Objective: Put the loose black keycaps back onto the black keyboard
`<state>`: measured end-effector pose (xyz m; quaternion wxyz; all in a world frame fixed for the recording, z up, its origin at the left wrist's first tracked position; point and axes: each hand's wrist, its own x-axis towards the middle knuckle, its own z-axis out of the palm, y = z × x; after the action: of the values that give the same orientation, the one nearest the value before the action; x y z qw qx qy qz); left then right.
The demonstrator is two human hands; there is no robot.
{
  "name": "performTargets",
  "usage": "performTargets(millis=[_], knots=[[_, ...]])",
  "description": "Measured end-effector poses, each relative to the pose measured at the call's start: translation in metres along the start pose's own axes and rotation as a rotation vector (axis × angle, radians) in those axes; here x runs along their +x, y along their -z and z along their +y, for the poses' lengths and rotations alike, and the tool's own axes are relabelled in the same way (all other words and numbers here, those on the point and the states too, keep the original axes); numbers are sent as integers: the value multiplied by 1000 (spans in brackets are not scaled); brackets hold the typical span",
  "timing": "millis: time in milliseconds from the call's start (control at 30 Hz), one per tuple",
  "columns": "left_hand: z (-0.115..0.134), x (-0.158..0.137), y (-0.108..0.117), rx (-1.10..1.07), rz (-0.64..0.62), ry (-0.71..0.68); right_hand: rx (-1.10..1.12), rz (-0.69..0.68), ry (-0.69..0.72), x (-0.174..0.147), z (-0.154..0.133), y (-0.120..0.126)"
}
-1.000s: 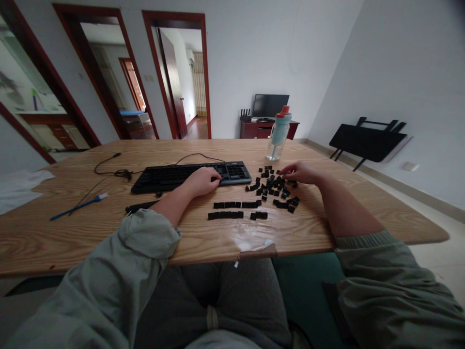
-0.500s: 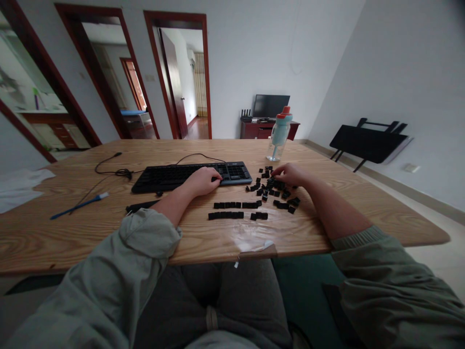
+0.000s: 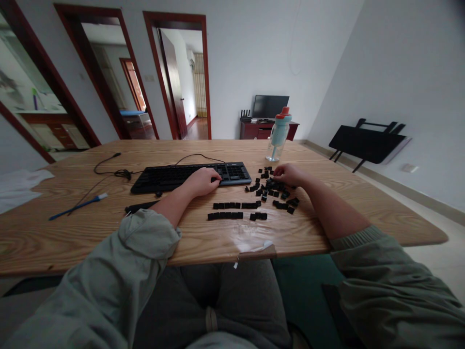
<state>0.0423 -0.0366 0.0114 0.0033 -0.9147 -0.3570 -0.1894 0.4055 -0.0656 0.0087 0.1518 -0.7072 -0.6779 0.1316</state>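
Observation:
My left hand (image 3: 204,181) is closed at the front edge of a black keyboard (image 3: 160,178), right of its middle, its fingertips largely hidden. On the right, a heap of loose black keycaps (image 3: 271,192) lies scattered on the wooden table. My right hand (image 3: 289,174) reaches into the heap's far right side, with fingers bent and pinched together at a keycap that is mostly hidden. Two short rows of keycaps (image 3: 225,215) lie in front of the keyboard, nearer to me.
Behind the heap stands a clear bottle (image 3: 278,135) with a red and teal lid. To the left are a blue-handled brush (image 3: 78,207), a coiled cable (image 3: 123,173) and white tissue (image 3: 23,186). A dark strip (image 3: 140,207) lies by my left forearm. The table's front edge (image 3: 218,262) is close.
The view shifts very slightly. My right hand stays at the heap with a barely visible finger movement; my left hand keeps its place on the keyboard.

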Motion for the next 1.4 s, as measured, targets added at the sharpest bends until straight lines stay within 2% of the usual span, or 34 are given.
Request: performTargets(millis=[300,467,667,767,833,933,1100,1200,1400], knots=[[-1,0,-1,-3,1,-12,46,4,48,-2,4,1],[-2,0,-1,1,0,-14,58,-8,-16,-2,6,2],[-3,-1,-2,3,-2,-15,91,153,12,-11,17,22],[-3,-1,-1,0,-3,-14,44,189,-23,-17,31,36],[-3,-1,-1,0,-3,-15,-1,156,-62,-20,41,44],[-3,-1,-2,0,0,-19,-31,23,-96,-23,54,49],[-3,-1,-2,-1,3,-22,87,-136,-134,-20,62,41],[-2,-1,-1,-1,-3,-17,147,-175,-131,-17,65,35],[-3,-1,-2,-9,5,-21,71,-162,-74,-20,62,38]])
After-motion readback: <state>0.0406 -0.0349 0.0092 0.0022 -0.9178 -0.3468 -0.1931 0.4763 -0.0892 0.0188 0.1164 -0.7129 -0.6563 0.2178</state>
